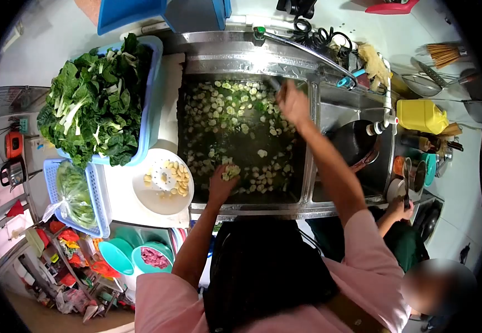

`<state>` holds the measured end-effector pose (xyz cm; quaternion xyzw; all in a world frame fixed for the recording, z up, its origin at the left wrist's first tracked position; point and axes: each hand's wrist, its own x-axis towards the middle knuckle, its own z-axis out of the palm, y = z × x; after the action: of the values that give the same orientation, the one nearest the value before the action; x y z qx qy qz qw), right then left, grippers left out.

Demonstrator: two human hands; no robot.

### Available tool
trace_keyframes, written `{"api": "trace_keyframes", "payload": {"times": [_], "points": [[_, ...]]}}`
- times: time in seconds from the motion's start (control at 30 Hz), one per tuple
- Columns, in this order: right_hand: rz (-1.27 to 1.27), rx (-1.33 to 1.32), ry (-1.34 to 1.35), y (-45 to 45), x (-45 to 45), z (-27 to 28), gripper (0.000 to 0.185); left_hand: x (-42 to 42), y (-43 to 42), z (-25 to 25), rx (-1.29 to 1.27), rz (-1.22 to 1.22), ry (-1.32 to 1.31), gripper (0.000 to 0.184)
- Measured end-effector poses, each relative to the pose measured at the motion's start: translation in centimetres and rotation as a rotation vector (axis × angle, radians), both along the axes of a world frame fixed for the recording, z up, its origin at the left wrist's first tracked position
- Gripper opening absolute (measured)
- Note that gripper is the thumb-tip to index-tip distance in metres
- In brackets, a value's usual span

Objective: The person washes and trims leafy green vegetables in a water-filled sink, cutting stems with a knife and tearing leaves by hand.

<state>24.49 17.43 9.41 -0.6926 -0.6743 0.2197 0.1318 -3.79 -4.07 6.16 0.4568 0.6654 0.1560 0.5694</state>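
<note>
My left hand (220, 184) is at the near side of a water-filled sink basin (306, 155), its fingers closed round a bunch of pale green vegetable pieces (231, 171). Many cut vegetable rounds (227, 104) float in the water. Over the basin's far right corner is my right hand (293, 104), slightly blurred and closed. A dark grey, narrow thing (273, 83) sticks out to its left, and its kind is unclear. Beside my left hand, a white plate (141, 194) holds pale yellow slices (178, 178) on the counter.
A blue basket (153, 105) heaped with leafy greens (94, 105) stands left. Below it, another basket (97, 194) holds bagged greens. The right basin contains a dark pot (349, 141). A tap pipe (313, 51) crosses the back. Another person's hand (399, 212) grips a handle at right.
</note>
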Motion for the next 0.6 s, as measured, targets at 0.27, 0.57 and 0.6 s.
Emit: {"api": "trace_keyframes", "payload": {"times": [0.27, 0.57, 0.6], "points": [[0.201, 0.343, -0.319, 6.8, 2.5, -2.2, 0.042, 2.0, -0.5, -3.6, -0.052, 0.338, -0.299, 0.045], [-0.457, -0.920, 0.968, -13.4, -10.7, -12.5, 0.077, 0.8, 0.1, -0.5, -0.035, 0.456, -0.264, 0.038], [-0.368, -0.670, 0.940, -13.6, -9.6, -15.2, 0.079, 0.8, 0.2, 0.1, -0.058, 0.491, -0.281, 0.039]]}}
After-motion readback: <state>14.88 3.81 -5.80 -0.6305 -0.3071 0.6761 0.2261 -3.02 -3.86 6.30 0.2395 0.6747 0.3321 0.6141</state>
